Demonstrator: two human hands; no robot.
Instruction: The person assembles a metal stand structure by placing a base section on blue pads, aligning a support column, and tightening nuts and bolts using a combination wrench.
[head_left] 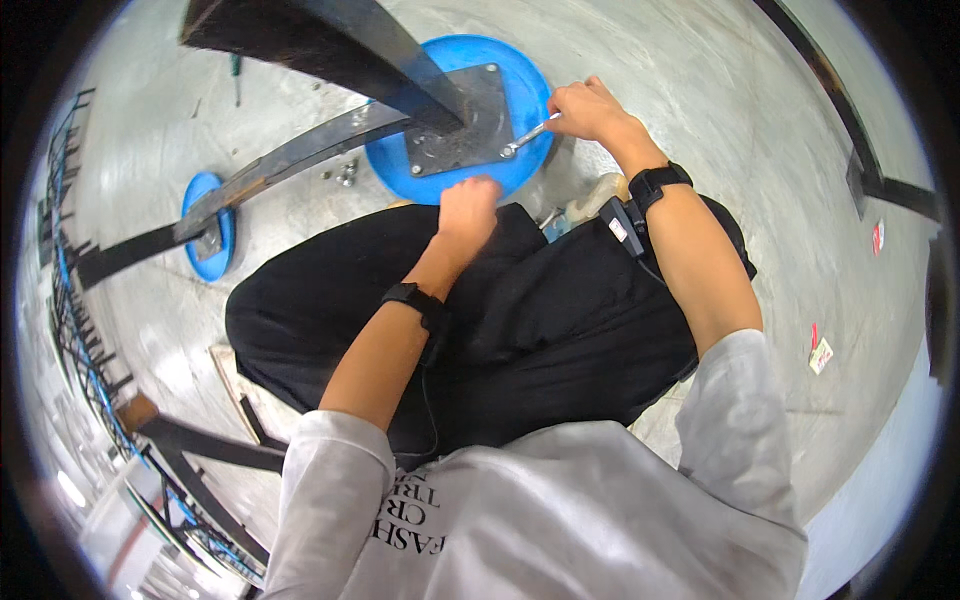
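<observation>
In my right hand [592,110] is a steel wrench [532,136], gripped at its near end. The wrench's far end sits at a bolt [508,151] on the right front corner of a dark square plate [478,92]. That plate lies on a large round blue disc [525,72] and joins a thick black metal beam [350,50]. My left hand [468,207] is closed at the near rim of the disc. Its fingers curl away from view, so anything inside them is hidden. More bolts [417,170] show at other plate corners.
Several small metal fasteners [347,174] lie left of the disc. A second beam [290,160] runs left toward a smaller blue disc [221,258]. Farther off lies a green-handled screwdriver [236,66]. A black frame [850,120] stands at the right, near paper scraps [820,355].
</observation>
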